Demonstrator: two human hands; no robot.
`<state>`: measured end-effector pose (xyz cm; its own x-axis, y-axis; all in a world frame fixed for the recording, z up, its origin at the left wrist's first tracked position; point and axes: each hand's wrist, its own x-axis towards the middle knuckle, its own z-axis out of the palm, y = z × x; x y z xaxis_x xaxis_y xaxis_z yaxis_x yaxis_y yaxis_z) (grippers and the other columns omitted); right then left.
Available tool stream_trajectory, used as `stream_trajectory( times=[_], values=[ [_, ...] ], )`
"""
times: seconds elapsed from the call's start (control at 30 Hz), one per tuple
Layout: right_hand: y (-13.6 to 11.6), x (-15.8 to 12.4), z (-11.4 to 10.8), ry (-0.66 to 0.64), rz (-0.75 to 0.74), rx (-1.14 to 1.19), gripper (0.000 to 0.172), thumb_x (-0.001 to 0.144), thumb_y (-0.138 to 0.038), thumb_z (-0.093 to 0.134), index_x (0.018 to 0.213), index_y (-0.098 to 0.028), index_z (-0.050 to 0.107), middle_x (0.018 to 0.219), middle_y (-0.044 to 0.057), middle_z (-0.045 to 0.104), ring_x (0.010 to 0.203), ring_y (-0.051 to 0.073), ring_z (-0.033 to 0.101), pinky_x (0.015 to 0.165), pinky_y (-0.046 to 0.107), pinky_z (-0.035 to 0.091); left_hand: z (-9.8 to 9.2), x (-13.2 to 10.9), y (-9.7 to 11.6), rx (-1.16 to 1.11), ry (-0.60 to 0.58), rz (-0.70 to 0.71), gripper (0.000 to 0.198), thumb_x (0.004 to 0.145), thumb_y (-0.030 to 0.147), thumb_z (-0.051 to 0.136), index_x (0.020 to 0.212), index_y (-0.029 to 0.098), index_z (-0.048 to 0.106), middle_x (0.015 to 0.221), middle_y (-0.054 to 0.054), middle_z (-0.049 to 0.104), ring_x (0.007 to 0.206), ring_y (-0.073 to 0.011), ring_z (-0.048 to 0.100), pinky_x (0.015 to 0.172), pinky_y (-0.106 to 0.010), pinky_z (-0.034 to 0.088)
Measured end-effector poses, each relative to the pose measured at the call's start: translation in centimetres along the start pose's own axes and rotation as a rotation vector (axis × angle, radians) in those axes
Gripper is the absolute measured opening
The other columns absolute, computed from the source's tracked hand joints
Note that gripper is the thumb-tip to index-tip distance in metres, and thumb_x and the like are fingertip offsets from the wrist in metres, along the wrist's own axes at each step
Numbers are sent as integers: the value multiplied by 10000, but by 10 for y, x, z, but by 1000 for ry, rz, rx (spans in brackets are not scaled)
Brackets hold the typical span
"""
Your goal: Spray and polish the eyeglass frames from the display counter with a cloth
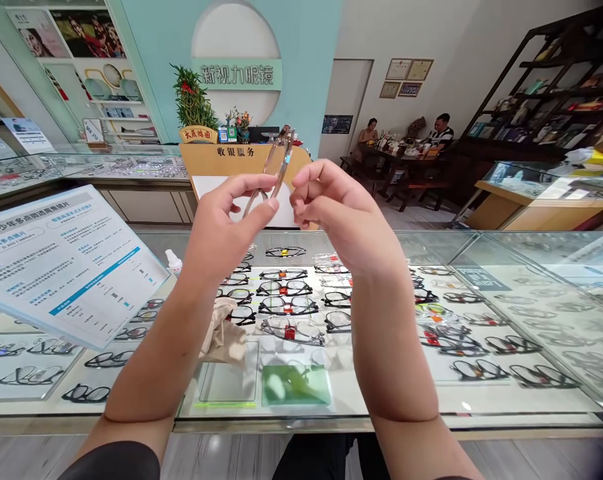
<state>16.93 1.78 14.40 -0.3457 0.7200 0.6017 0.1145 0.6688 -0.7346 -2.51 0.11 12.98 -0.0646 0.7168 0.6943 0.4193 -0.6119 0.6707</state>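
Raised over the glass counter, my left hand [238,213] pinches a pair of eyeglasses [281,167] between thumb and fingers. The eyeglasses have a thin, clear-looking frame and are held upright, seen nearly edge-on. Just to their right is my right hand [338,210], its fingers curled in toward the thumb; whether something small is between them cannot be made out. Below the hands, a beige cloth [226,337] lies on the counter near my left forearm. A green card [296,385] lies to its right.
Rows of eyeglasses [287,305] fill the glass display counter [331,423]. A printed sign board [76,267] and a small white bottle [173,261] stand at left. Behind are a cashier desk [261,157] and two people at a dark table [394,160].
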Motion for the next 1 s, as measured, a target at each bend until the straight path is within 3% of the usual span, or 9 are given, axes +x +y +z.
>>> stream_trajectory(
  times=[0.2, 0.33, 0.57, 0.77, 1.0],
  values=[
    [14, 5, 0, -22, -61, 48, 265, 908, -217, 636, 1160, -282, 584, 1007, 32, 667, 942, 200, 639, 828, 377, 555, 4, -4, 5, 36, -40, 59, 381, 928, 261, 814, 1308, 273, 797, 1346, -77, 787, 1206, -262, 719, 983, -385, 570],
    [12, 5, 1, -26, -36, 195, 246, 901, -207, 686, 1114, -276, 584, 995, 23, 670, 955, 191, 655, 854, 377, 570, 9, -3, -2, 64, -7, 131, 352, 947, 304, 843, 1297, 289, 807, 1333, -70, 790, 1251, -276, 714, 1073, -417, 557],
    [7, 3, -1, 9, 24, 340, 243, 868, -239, 841, 1013, -256, 647, 964, 15, 699, 976, 183, 696, 939, 385, 604, 13, 1, -15, 153, 105, 246, 406, 953, 553, 858, 1282, 321, 805, 1309, -65, 777, 1283, -309, 684, 1155, -487, 513],
    [3, 0, -1, 49, 60, 291, 242, 849, -275, 879, 974, -250, 675, 964, 23, 737, 984, 196, 734, 954, 407, 630, 15, 0, -15, 225, 154, 279, 363, 938, 475, 888, 1263, 331, 814, 1294, -56, 778, 1290, -322, 653, 1173, -506, 465],
    [6, 3, 3, 86, 107, 258, 218, 852, -199, 781, 1046, -243, 692, 904, 4, 752, 915, 180, 749, 937, 404, 628, 21, -3, -12, 237, 120, 272, 288, 967, 423, 855, 1235, 325, 814, 1297, -49, 787, 1278, -315, 647, 1167, -499, 448]
  ],
)
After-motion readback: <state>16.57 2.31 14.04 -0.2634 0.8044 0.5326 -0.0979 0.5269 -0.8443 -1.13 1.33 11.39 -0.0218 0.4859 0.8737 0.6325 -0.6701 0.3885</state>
